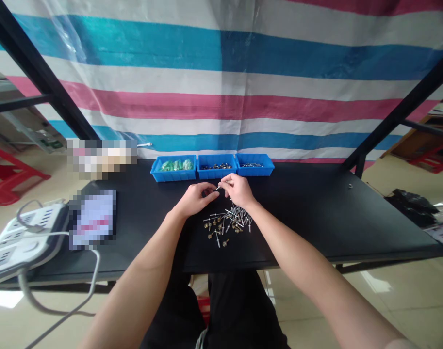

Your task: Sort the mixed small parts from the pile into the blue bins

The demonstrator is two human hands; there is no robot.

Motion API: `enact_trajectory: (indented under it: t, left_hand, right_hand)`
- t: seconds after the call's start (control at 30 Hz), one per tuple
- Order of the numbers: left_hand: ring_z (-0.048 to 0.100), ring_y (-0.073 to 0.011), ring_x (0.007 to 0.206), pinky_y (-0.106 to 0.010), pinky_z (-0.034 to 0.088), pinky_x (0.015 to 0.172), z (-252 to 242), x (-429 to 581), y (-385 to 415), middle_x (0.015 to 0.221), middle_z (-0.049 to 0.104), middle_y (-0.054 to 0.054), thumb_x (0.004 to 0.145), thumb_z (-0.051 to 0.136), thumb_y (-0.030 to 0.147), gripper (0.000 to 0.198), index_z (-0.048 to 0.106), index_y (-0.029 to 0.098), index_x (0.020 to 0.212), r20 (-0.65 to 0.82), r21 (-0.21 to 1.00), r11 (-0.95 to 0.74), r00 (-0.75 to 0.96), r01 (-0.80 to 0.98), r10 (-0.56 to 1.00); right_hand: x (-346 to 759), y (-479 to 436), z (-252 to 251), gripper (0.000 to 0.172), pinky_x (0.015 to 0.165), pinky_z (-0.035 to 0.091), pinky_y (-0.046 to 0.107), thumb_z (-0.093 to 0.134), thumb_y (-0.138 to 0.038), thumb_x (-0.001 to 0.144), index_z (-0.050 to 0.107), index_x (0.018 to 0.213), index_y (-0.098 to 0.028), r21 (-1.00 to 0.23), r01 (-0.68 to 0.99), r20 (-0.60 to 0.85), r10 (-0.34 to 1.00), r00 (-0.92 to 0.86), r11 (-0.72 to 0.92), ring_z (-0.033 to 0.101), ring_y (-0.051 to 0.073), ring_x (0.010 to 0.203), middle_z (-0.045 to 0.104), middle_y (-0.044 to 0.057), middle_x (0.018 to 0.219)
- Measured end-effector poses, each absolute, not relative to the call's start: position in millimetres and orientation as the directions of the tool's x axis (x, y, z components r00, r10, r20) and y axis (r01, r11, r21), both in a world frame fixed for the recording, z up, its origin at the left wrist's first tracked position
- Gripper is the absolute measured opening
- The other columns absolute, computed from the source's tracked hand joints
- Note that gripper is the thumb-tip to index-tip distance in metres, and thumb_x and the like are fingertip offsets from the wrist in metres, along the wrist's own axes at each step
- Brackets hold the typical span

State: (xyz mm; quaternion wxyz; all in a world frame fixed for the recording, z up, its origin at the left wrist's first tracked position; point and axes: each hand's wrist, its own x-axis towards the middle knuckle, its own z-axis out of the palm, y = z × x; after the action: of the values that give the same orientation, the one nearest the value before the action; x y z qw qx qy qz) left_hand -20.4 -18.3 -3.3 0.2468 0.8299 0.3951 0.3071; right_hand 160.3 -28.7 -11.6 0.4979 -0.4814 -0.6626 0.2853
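Observation:
Above the black tabletop, my right hand [237,190] pinches a small silver pop rivet [218,188] between thumb and fingers. My left hand [199,198] meets it from the other side, fingers curled and thumb close to its near end; the fingers partly hide the rivet. Just below the hands lies a loose pile of silver pop rivets [228,225], mixed with short brass-coloured screws [225,243]. Behind the hands stand three blue bins: the left bin [173,176] holds green plastic packets, the middle bin [217,174] screw-like pieces, the right bin [255,171] rivets.
At the left end of the black table [316,213] are a white power strip [28,237] with cables and a blurred-out flat device [93,218]. A small metal piece [350,186] lies far right. A striped sheet [243,82] hangs behind; black frame posts [399,111] flank it.

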Motion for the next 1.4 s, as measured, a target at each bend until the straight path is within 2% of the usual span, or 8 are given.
enact_trajectory:
  t: [0.23, 0.53, 0.73, 0.93, 1.03, 1.13, 1.2, 1.4]
  left_hand:
    - [0.055, -0.0135, 0.061, -0.025, 0.041, 0.062, -7.2, -22.4, -13.5, 0.073, 0.068, -0.003, 0.088, 0.05, 0.041, 0.032, 0.069, 0.016, 0.085, 0.373, 0.584, -0.596, 0.47, 0.551, 0.8]
    - [0.052, -0.0128, 0.056, -0.024, 0.038, 0.058, -1.9, -26.6, -14.7, 0.06, 0.06, -0.001, 0.09, 0.043, 0.048, 0.044, 0.062, 0.015, 0.068, 0.322, 0.645, -0.51, 0.403, 0.569, 0.857]
    - [0.056, -0.0149, 0.057, -0.026, 0.04, 0.061, -3.7, -26.3, -13.6, 0.055, 0.061, -0.003, 0.09, 0.038, 0.056, 0.057, 0.063, 0.016, 0.059, 0.23, 0.689, -0.421, 0.373, 0.59, 0.899]
    - [0.056, -0.0156, 0.057, -0.027, 0.041, 0.061, -6.6, -27.2, -10.4, 0.057, 0.063, -0.003, 0.09, 0.034, 0.06, 0.061, 0.062, 0.017, 0.057, 0.29, 0.668, -0.413, 0.295, 0.619, 0.911]
    - [0.053, -0.0148, 0.054, -0.027, 0.04, 0.06, -5.8, -27.4, -10.8, 0.053, 0.059, -0.001, 0.089, 0.036, 0.06, 0.058, 0.061, 0.017, 0.059, 0.307, 0.641, -0.429, 0.299, 0.636, 0.903]
    - [0.052, -0.0142, 0.054, -0.026, 0.04, 0.059, -5.5, -27.4, -11.3, 0.054, 0.058, 0.0, 0.089, 0.038, 0.059, 0.054, 0.059, 0.018, 0.061, 0.303, 0.628, -0.431, 0.307, 0.648, 0.902]
    - [0.053, -0.0142, 0.056, -0.026, 0.039, 0.059, -5.8, -27.4, -11.3, 0.058, 0.06, 0.0, 0.089, 0.04, 0.058, 0.05, 0.059, 0.018, 0.067, 0.308, 0.63, -0.421, 0.288, 0.652, 0.907]
    - [0.058, -0.0157, 0.064, -0.027, 0.042, 0.064, -7.2, -27.7, -9.4, 0.072, 0.066, -0.001, 0.088, 0.044, 0.052, 0.037, 0.059, 0.019, 0.095, 0.321, 0.672, -0.398, 0.238, 0.625, 0.917]
  right_hand:
    - [154.5, -32.6, -11.4, 0.036, 0.051, 0.044, 0.023, 0.062, -0.051, 0.081, 0.06, 0.07, -0.017, -0.819, 0.434, 0.395, 0.917, -0.049, 0.376, 0.06, 0.013, 0.048, 0.069, 0.004, 0.064]
    - [172.3, -29.7, -9.7, 0.021, 0.058, 0.043, 0.023, 0.058, -0.033, 0.084, 0.07, 0.08, -0.016, -0.719, 0.485, 0.434, 0.866, -0.247, 0.499, 0.061, 0.013, 0.06, 0.07, 0.002, 0.069]
    - [175.0, -27.2, -8.2, 0.021, 0.051, 0.039, 0.021, 0.06, -0.03, 0.078, 0.065, 0.065, -0.015, -0.846, 0.368, 0.296, 0.914, -0.276, 0.385, 0.054, 0.01, 0.05, 0.063, 0.0, 0.056]
    - [193.0, -6.5, -10.2, 0.024, 0.037, 0.028, 0.019, 0.062, -0.037, 0.072, 0.057, 0.061, -0.016, -0.988, -0.011, 0.152, 0.971, 0.184, 0.156, 0.041, 0.006, 0.036, 0.051, -0.005, 0.045]
    - [207.5, 2.3, -10.3, 0.029, 0.034, 0.021, 0.018, 0.062, -0.044, 0.073, 0.062, 0.082, -0.016, -0.984, -0.146, 0.033, 0.916, 0.4, 0.099, 0.037, 0.005, 0.033, 0.05, -0.006, 0.044]
    - [215.9, 5.2, -10.4, 0.055, 0.034, 0.019, 0.018, 0.062, -0.045, 0.076, 0.054, 0.122, -0.017, -0.976, -0.199, -0.003, 0.902, 0.433, 0.092, 0.037, 0.005, 0.033, 0.059, -0.004, 0.052]
    - [216.3, 4.7, -10.4, 0.064, 0.035, 0.02, 0.018, 0.062, -0.041, 0.076, 0.046, 0.133, -0.017, -0.974, -0.202, 0.013, 0.916, 0.4, 0.102, 0.037, 0.005, 0.033, 0.062, -0.003, 0.054]
    - [208.5, 1.0, -10.7, 0.051, 0.038, 0.028, 0.02, 0.058, -0.034, 0.075, 0.057, 0.121, -0.011, -0.985, -0.055, 0.136, 0.932, 0.335, 0.164, 0.039, 0.006, 0.035, 0.062, -0.003, 0.053]
